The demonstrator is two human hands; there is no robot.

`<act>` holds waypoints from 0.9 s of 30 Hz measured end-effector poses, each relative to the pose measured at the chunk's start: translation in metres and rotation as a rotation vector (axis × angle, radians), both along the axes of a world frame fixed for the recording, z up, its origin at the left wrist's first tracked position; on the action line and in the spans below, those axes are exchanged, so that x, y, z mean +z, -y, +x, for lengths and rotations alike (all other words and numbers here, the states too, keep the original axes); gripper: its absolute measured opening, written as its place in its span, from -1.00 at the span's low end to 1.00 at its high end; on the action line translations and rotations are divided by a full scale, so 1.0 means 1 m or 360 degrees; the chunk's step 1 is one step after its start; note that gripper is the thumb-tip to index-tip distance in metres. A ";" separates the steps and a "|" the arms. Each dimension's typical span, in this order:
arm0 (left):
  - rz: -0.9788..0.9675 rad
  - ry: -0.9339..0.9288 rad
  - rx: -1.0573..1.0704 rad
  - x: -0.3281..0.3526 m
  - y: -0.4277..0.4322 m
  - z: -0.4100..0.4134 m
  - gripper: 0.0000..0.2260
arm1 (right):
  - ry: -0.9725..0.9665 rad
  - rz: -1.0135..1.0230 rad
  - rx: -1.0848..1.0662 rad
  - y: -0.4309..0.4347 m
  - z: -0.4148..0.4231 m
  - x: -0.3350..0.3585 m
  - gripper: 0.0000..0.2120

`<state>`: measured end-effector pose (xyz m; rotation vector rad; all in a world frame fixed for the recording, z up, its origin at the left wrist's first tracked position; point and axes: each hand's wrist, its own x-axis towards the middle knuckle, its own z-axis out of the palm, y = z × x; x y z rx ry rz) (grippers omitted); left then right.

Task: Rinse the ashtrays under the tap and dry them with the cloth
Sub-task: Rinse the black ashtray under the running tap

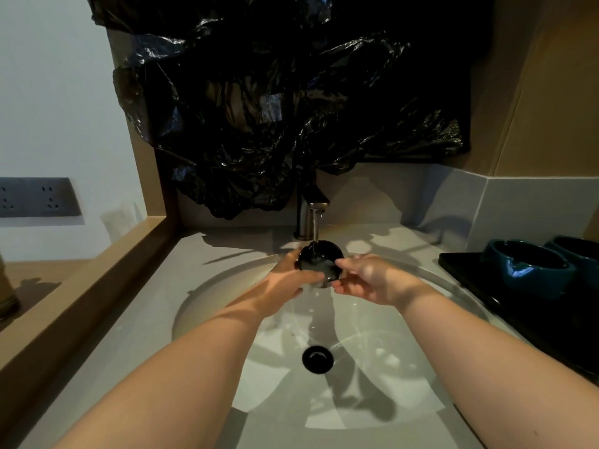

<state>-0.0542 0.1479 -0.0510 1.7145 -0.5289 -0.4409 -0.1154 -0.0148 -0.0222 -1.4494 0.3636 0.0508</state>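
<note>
Black and glossy, the ashtray (319, 262) is sitting right under the tap (308, 212), and the water (316, 230) is striking its shallow round bowl. Both hands are holding it above the sink (201, 286). The left hand (290, 275) is curling its fingers round the left rim. The right hand (372, 280) is pinching the right edge between thumb and fingertips, with the rest of the hand loose.

To my eye the main risk is a slip. The glaze is looking slick and wet, the right hand's hold is looking light, and a drop into the hard pale basin could chip the piece. Water bouncing off the curved bowl could also be splashing the smooth grey tabletop (155, 306) and reaching the flat black tray (466, 267) on the right. Two thick-walled teal ashtrays (528, 264) with notched rims are waiting there.

A dark round drain (318, 358) is sitting low in the basin. Crinkled black plastic sheeting (275, 108) is hanging behind the brushed metal tap. I am seeing no cloth anywhere.
</note>
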 end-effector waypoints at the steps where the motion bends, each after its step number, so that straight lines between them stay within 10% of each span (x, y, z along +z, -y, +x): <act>1: 0.0008 -0.0094 -0.0016 0.000 -0.002 0.000 -0.53 | 0.0000 -0.0013 0.0023 0.003 0.001 -0.001 -0.74; 10: 0.0066 -0.0018 0.0259 -0.002 -0.004 0.009 -0.61 | 0.0019 -0.0250 0.0143 0.003 0.009 -0.016 -0.57; 18: 0.0275 0.0440 0.0455 0.000 -0.003 0.010 -0.56 | 0.0324 -0.1573 0.0018 -0.008 0.018 -0.027 -0.66; 27: 0.0166 0.0705 0.0461 0.004 0.000 0.000 -0.60 | 0.0174 -0.1024 -0.0060 -0.013 0.023 -0.027 -0.75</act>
